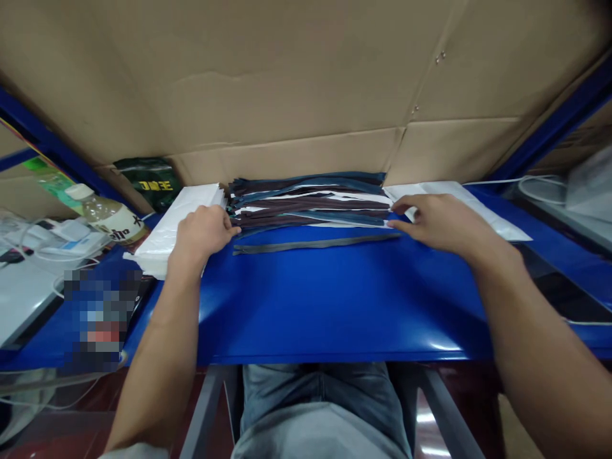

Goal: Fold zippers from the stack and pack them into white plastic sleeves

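A pile of dark zippers (308, 201), in navy, brown and grey, lies across the back of the blue table (335, 299). My left hand (201, 233) pinches the left end of the pile. At the right end my right hand (437, 220) has its fingertips on the zipper ends. One grey zipper (315, 244) lies apart, just in front of the pile, stretched between both hands.
A stack of white plastic bags (167, 233) sits left of the pile, another white bag (471, 204) to the right. A drink bottle (108, 217), cables and a green packet (150, 182) are at the left. Cardboard (296, 83) walls the back.
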Tool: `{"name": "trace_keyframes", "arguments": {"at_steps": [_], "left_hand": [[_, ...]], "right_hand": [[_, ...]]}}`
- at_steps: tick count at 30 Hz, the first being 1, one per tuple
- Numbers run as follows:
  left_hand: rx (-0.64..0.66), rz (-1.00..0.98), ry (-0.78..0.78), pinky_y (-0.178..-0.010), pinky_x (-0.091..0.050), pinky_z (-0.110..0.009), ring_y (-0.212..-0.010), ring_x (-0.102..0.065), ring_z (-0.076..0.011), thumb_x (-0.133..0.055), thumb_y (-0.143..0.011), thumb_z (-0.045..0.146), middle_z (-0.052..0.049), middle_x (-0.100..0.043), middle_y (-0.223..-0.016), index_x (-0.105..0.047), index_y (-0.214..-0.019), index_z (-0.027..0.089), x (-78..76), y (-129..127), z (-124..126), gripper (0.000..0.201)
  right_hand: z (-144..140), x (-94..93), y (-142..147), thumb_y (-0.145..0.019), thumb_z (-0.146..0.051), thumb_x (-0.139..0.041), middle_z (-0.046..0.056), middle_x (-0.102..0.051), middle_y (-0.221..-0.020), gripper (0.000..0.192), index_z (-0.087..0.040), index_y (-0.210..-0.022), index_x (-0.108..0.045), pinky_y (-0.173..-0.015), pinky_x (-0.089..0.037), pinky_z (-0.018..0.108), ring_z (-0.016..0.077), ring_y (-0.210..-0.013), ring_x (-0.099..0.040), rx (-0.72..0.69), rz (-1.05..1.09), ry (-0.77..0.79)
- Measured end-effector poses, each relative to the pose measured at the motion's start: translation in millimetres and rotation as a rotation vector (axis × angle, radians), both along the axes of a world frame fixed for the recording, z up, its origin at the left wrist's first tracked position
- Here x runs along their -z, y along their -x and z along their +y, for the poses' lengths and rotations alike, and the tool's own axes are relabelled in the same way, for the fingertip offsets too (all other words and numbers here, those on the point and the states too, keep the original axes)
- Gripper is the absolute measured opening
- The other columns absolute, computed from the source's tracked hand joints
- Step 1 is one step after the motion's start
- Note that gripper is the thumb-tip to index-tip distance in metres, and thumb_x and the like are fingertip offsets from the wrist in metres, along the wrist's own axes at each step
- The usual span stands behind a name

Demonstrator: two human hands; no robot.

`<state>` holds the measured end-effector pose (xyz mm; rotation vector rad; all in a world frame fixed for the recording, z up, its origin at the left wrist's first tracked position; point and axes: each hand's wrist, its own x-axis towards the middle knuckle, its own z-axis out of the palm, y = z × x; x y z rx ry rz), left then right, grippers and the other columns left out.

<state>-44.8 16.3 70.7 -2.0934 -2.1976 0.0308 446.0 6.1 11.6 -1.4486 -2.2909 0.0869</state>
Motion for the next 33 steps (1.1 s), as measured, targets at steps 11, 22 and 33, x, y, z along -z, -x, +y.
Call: {"name": "trace_keyframes", "arguments": {"at_steps": [11,22,33], "left_hand": [[0.198,-0.026,-0.084,-0.11,-0.06,-0.047,-0.121,-0.078,-0.0352,-0.072,-0.098,0.014,-0.013,-0.083,-0.131,-0.084,-0.134,0.021,40.8,15,29,0.038],[0.189,-0.079,-0.239,-0.103,-0.06,-0.052,-0.108,-0.079,-0.0365,-0.058,-0.107,0.024,-0.017,-0.085,-0.12,-0.086,-0.132,0.021,21.6,-2,15,0.038],[0.668,-0.945,-0.204,-0.08,-0.063,-0.03,-0.081,-0.081,-0.0192,-0.08,-0.101,0.032,-0.003,-0.088,-0.095,-0.088,-0.098,0.022,41.2,-111,-43,0.013]], "right_hand": [[-18,20.5,85,-0.111,-0.035,-0.061,0.01,-0.074,-0.146,0.034,-0.026,-0.137,-0.082,-0.121,-0.054,0.051,0.0329,-0.137,-0.07,-0.438,-0.006,0.127],[-20,17.7,85,-0.112,-0.036,-0.06,0.013,-0.071,-0.148,0.035,-0.023,-0.138,-0.078,-0.119,-0.055,0.053,0.0332,-0.135,-0.07,-0.41,0.001,0.081],[-44,12.9,132,-0.108,-0.046,-0.072,0.004,-0.085,-0.115,0.026,-0.025,-0.117,-0.084,-0.09,-0.06,0.038,0.0249,-0.099,-0.08,-0.282,0.474,0.127]]}}
